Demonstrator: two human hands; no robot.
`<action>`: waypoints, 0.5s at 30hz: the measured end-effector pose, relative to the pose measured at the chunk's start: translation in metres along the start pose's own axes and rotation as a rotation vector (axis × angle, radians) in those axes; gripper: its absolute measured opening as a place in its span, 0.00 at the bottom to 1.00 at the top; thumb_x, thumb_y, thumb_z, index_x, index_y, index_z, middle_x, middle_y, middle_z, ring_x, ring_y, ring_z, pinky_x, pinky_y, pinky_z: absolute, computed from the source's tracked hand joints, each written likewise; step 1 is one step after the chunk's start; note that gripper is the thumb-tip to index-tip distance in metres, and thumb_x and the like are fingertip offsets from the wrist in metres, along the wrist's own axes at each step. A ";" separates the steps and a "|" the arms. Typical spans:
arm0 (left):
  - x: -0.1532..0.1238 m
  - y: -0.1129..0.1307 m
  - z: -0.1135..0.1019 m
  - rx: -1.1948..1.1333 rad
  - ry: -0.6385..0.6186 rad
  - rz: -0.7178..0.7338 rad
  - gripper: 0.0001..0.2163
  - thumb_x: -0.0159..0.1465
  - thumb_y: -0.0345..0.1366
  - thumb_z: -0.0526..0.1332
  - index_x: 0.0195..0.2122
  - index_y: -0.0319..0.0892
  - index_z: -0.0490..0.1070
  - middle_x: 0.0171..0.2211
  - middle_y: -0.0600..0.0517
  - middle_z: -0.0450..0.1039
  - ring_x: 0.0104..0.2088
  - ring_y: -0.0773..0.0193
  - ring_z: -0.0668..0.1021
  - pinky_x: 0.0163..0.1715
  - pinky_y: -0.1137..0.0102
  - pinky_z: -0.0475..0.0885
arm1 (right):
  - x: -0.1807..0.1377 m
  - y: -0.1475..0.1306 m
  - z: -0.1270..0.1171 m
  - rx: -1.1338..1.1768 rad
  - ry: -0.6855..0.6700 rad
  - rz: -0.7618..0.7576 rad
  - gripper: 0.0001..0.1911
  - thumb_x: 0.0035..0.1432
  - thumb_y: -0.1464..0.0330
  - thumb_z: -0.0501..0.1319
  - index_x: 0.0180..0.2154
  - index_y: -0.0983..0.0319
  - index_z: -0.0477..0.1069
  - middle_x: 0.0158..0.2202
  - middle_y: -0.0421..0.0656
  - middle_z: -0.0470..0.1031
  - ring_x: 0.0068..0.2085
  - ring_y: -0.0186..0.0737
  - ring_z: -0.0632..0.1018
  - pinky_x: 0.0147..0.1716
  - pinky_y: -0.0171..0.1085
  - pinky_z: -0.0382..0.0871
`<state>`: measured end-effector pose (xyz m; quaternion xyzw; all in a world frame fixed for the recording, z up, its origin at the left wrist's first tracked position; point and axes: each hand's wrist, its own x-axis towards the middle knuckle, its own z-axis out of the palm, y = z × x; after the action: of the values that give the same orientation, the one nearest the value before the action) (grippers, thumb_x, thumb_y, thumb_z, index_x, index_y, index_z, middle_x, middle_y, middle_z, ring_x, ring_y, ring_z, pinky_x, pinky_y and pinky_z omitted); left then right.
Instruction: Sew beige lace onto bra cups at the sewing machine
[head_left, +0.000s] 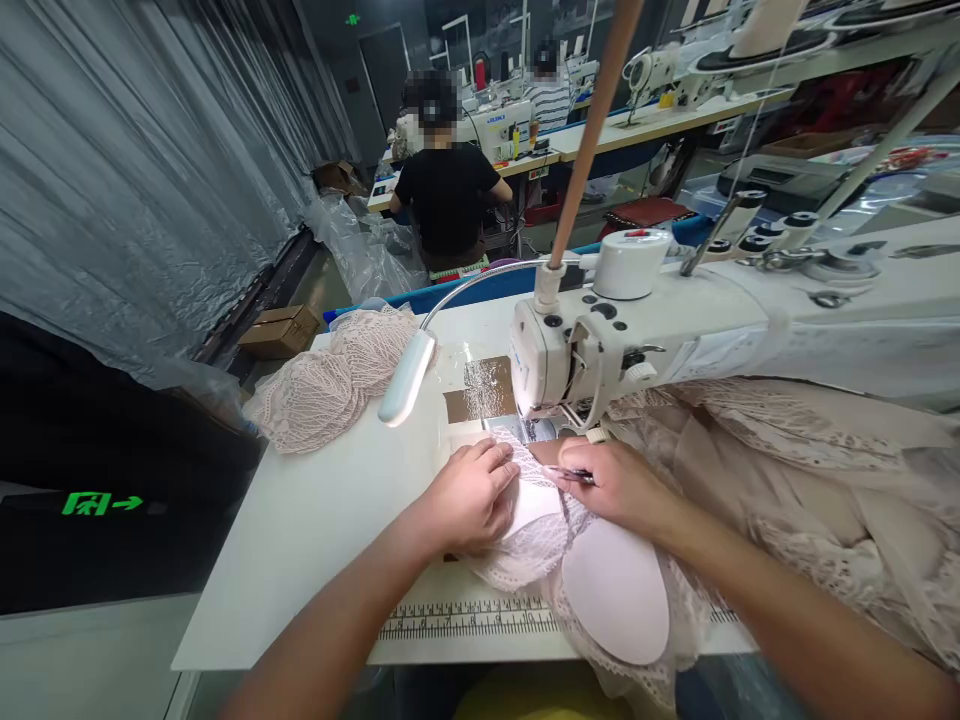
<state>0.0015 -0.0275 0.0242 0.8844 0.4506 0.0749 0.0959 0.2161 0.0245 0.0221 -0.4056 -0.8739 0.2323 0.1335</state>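
A white lace bra piece [541, 545] with a smooth padded cup [615, 590] lies on the sewing table [315, 520] in front of the needle. My left hand [472, 493] rests on it with fingers curled down, pressing the lace flat. My right hand [615, 480] is closed on a small metal tool [574, 474], perhaps tweezers or snips, pointing left toward the fabric under the head of the white sewing machine [600, 345].
A pile of pinkish lace pieces [330, 385] lies at the table's far left, beside the gooseneck lamp [409, 375]. More beige lace [825, 480] is heaped to the right under the machine arm. A ruler strip [465, 617] runs along the front edge. Two people sit at machines further back.
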 end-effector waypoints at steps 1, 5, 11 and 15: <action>0.004 -0.004 -0.002 -0.002 -0.015 0.026 0.20 0.58 0.32 0.56 0.52 0.36 0.66 0.55 0.39 0.65 0.55 0.49 0.66 0.54 0.54 0.65 | -0.001 0.001 0.002 0.005 0.021 -0.053 0.17 0.59 0.62 0.51 0.20 0.61 0.57 0.22 0.39 0.63 0.24 0.34 0.64 0.25 0.33 0.54; 0.016 -0.010 -0.009 -0.031 -0.072 0.068 0.23 0.53 0.30 0.57 0.52 0.38 0.66 0.56 0.41 0.64 0.56 0.50 0.67 0.55 0.55 0.65 | -0.007 0.004 0.012 -0.035 0.007 -0.139 0.12 0.54 0.73 0.52 0.40 0.61 0.71 0.34 0.43 0.71 0.34 0.38 0.72 0.31 0.33 0.60; 0.024 -0.006 -0.005 -0.006 -0.079 -0.035 0.25 0.60 0.37 0.54 0.59 0.35 0.60 0.59 0.39 0.61 0.58 0.49 0.64 0.57 0.54 0.62 | -0.008 0.007 0.022 -0.081 0.028 -0.097 0.22 0.50 0.77 0.54 0.48 0.62 0.70 0.45 0.46 0.74 0.42 0.42 0.74 0.40 0.35 0.66; 0.028 -0.008 -0.004 0.041 -0.111 -0.054 0.28 0.62 0.45 0.53 0.60 0.33 0.58 0.60 0.37 0.59 0.60 0.46 0.62 0.58 0.53 0.60 | -0.006 0.006 0.023 -0.099 0.020 -0.048 0.23 0.51 0.76 0.56 0.50 0.63 0.70 0.44 0.47 0.75 0.42 0.44 0.75 0.41 0.37 0.67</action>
<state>0.0111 0.0005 0.0271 0.8765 0.4697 0.0141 0.1046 0.2137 0.0165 -0.0006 -0.3928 -0.8925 0.1814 0.1276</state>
